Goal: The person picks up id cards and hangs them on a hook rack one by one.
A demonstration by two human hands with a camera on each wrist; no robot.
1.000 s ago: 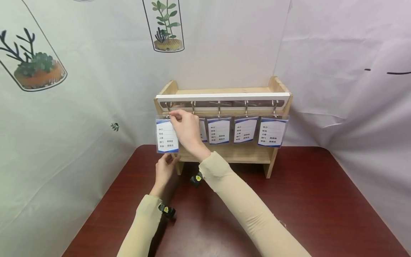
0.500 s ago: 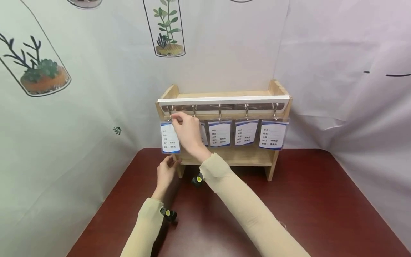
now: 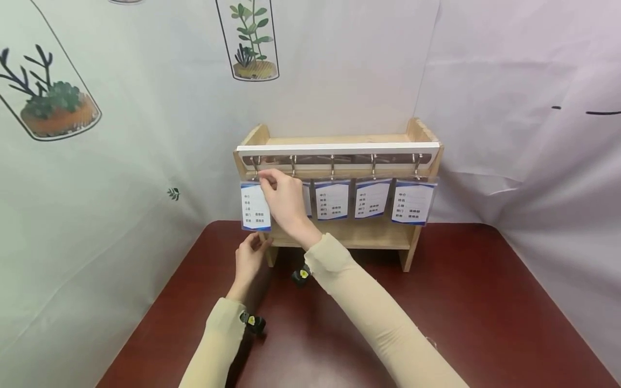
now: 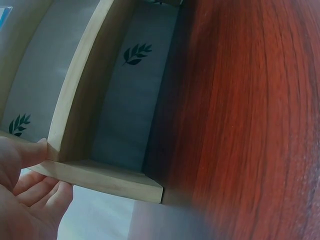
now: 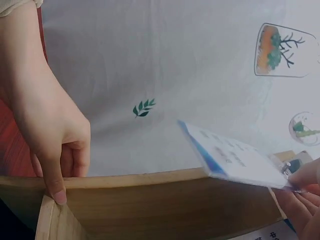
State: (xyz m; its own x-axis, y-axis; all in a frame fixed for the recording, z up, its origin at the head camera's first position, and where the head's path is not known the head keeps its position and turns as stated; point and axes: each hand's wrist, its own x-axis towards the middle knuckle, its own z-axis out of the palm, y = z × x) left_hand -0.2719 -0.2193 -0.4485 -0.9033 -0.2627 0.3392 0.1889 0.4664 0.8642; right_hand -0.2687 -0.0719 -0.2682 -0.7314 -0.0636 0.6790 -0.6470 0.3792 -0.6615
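Note:
My right hand [image 3: 287,202] pinches the top edge of a clear-sleeved name badge [image 3: 255,207] just below the leftmost hook [image 3: 255,164] of the rack. In the right wrist view that badge [image 5: 235,155] slants out from the fingertips, beside a small metal hook [image 5: 286,167]. I cannot tell whether the badge hangs on the hook. Lower down, my left hand [image 3: 248,258] grips the left side panel of the wooden shelf [image 3: 339,234]; in the left wrist view the thumb and fingers lie on either side of this panel [image 4: 115,182].
Several similar badges [image 3: 332,200] hang from the other hooks to the right, one partly behind my right hand. A white hook rail [image 3: 339,146] runs across the shelf's front. The shelf stands on a dark red table [image 3: 466,302], with patterned cloth [image 3: 145,108] behind and beside it.
The pinched badge and my right hand have shifted slightly right and down relative to the leftmost hook. My left hand stays on the shelf panel.

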